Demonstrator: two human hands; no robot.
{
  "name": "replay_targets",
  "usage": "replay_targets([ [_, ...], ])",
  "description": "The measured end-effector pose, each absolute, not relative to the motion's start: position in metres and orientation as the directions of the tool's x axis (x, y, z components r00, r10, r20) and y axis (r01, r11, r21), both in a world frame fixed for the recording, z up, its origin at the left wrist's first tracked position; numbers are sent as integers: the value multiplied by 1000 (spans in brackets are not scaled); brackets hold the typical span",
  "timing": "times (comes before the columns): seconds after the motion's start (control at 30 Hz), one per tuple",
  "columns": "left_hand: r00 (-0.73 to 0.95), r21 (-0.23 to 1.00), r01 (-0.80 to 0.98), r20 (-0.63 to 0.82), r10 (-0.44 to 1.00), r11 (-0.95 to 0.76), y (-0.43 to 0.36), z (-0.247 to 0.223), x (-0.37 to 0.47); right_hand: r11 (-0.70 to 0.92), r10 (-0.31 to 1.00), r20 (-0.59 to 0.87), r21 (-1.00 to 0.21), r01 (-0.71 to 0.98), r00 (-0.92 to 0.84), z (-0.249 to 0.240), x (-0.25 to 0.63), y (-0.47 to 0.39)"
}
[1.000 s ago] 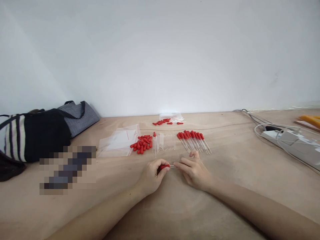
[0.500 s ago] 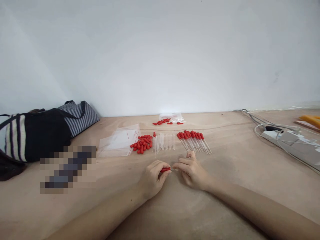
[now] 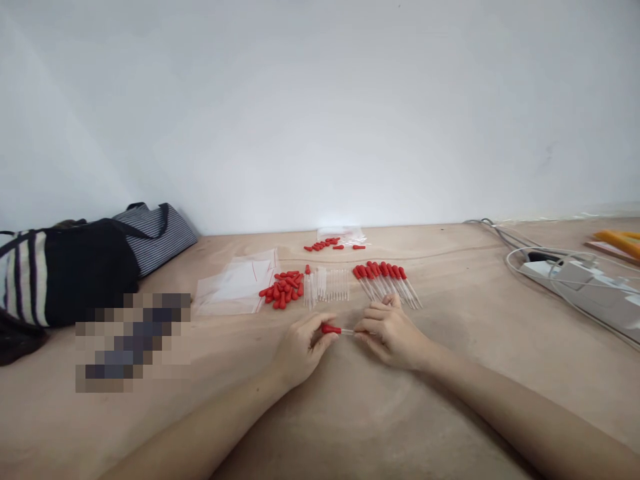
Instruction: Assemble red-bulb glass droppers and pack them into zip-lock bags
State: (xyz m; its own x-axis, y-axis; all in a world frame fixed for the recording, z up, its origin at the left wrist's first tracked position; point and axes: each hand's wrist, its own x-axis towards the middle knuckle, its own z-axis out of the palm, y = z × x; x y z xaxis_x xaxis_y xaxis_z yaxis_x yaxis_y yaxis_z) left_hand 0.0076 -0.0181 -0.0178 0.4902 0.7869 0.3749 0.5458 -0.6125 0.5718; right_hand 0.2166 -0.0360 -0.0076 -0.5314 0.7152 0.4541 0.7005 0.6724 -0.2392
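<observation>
Between my two hands lies a dropper (image 3: 331,329), its red rubber bulb to the left and its clear tube to the right. My left hand (image 3: 303,347) has thumb and fingers around the bulb, most of which shows. With closed fingertips my right hand (image 3: 395,333) pinches the tube; its far end is hidden. Just beyond, a row of droppers with red bulbs (image 3: 383,270) lies slanted. Left of that row are loose clear tubes (image 3: 336,285) side by side and a heap of loose red bulbs (image 3: 283,291).
Clear plastic bags (image 3: 233,287) lie left of the heap. More red bulbs (image 3: 323,245) and tubes lie near the wall. A black and striped bag (image 3: 95,267) is at left, beside a pixelated patch. At right sit a white power strip (image 3: 580,290) with cables and a yellow object (image 3: 617,241).
My right hand has moved slightly right and away from the left hand. More of the dropper's bulb and tube shows between them. The left-hand fingers have opened slightly around the bulb.
</observation>
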Motion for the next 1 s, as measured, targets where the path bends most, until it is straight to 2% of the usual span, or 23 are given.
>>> replay_targets([
  [0.07,436,552,575,418,797,-604,-13,-18,3,555,785,483,-274,785,-387,-8,224,-29],
  [0.13,400,522,604,454,796,-602,-8,-19,-2,326,866,485,-368,871,-119,-9,234,-18],
  [0.2,393,498,620,472,789,-606,-5,-20,-5,73,898,418,-449,891,137,-10,245,-5],
  [0.27,402,481,621,482,778,-619,-3,-21,-6,-100,896,347,-453,886,278,-11,254,8],
  [0.33,413,464,620,493,766,-633,-2,-22,-7,-186,896,300,-420,888,329,-11,259,18],
  [0.6,355,398,705,518,778,-587,-2,-20,-8,-273,935,151,-272,923,322,-8,256,36],
  [0.77,324,309,798,505,800,-517,6,-14,-12,-231,926,236,-261,937,294,-8,250,35],
  [0.9,177,220,929,443,879,-298,43,5,-7,-89,934,311,-266,960,173,-3,229,33],
  [1.0,17,197,977,309,951,-82,84,17,5,-64,964,235,-244,968,123,2,207,39],
])
